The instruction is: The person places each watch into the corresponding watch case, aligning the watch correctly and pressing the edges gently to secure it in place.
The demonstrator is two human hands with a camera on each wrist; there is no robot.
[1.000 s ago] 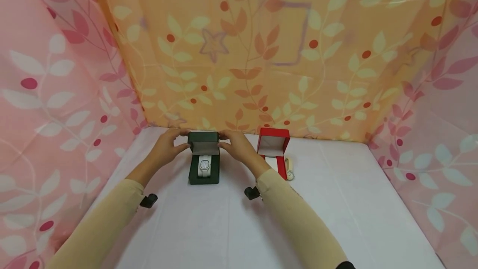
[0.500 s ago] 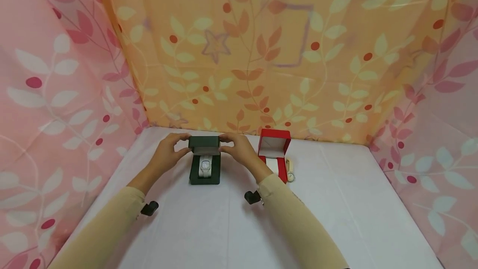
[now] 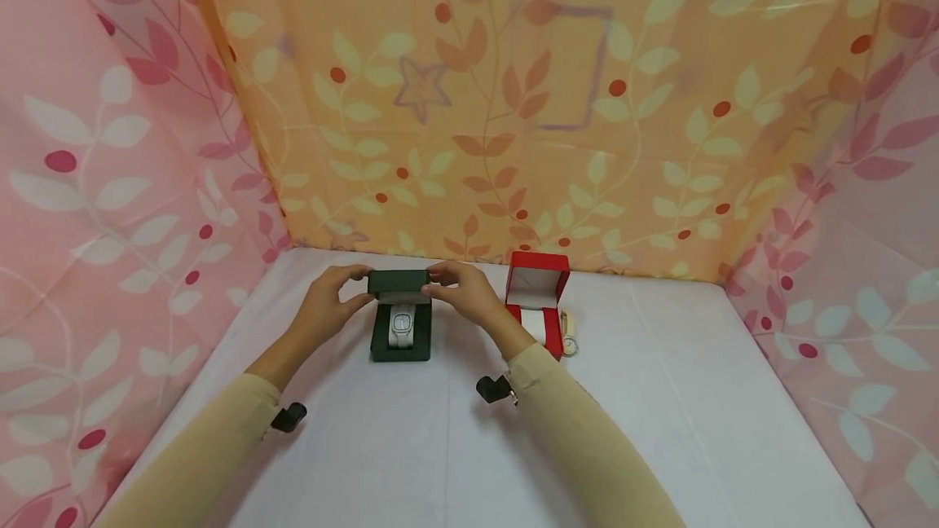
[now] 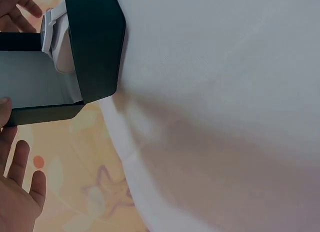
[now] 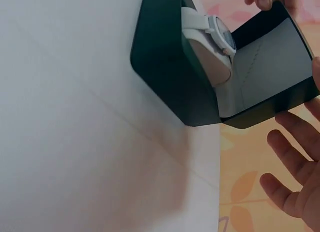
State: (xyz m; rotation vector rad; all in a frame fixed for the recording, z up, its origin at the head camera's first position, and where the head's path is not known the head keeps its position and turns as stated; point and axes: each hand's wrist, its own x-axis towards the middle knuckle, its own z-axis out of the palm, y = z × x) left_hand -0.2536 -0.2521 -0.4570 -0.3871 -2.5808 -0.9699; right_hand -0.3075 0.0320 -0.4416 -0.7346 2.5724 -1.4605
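An open dark green watch box (image 3: 400,355) lies on the white-covered table, its lid (image 3: 398,282) raised and leaning forward. Inside, a white wristwatch (image 3: 401,324) wraps a pale cushion (image 5: 214,66). My left hand (image 3: 323,304) holds the lid's left side between thumb and fingers. At the lid's right side my right hand (image 3: 469,296) does likewise, its thumb at the lid's edge and its lower fingers spread in the right wrist view. The lid's grey lining (image 5: 277,61) shows from within.
To the right stands an open red watch box (image 3: 539,259) with a white insert (image 3: 533,324). Against its right side lies a wristwatch with a cream strap (image 3: 570,334). Patterned cloth walls, yellow (image 3: 484,104) behind and pink at both sides, enclose the white table (image 3: 660,398).
The green box's lid has tipped forward and down toward the base, both hands moving with it. The white wristwatch and the red box have stayed in place.
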